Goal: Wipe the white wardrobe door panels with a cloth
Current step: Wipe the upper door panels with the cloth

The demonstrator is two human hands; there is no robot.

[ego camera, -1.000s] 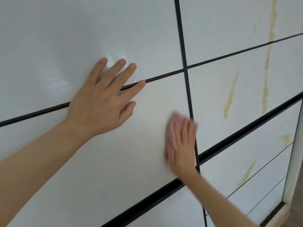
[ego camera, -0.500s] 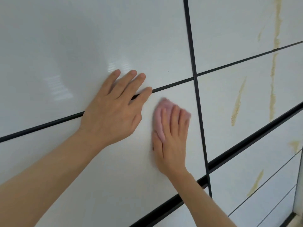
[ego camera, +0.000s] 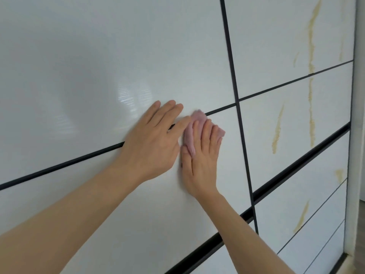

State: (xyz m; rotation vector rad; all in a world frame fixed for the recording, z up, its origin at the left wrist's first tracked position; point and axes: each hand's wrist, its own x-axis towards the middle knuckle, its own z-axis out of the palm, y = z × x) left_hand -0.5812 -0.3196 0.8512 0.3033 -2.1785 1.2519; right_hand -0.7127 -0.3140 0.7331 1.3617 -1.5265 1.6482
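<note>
Right hand (ego camera: 199,155) flat, pressing pink cloth (ego camera: 194,125) on panel w/ left hand (ego camera: 152,143) flat alongside, touching black strip (ego camera: 59,167).

— What does the cloth (ego camera: 194,131) look like?
— Small, pink, crumpled, pressed flat against a glossy white wardrobe door panel (ego camera: 138,204), at about 1 o'clock from centre, its top edge touching a thin black horizontal dividing strip (ego camera: 69,165).
— And the panels?
— White, shiny, split by black strips; those toward 3 o'clock carry yellowish streaks (ego camera: 277,131).
</note>
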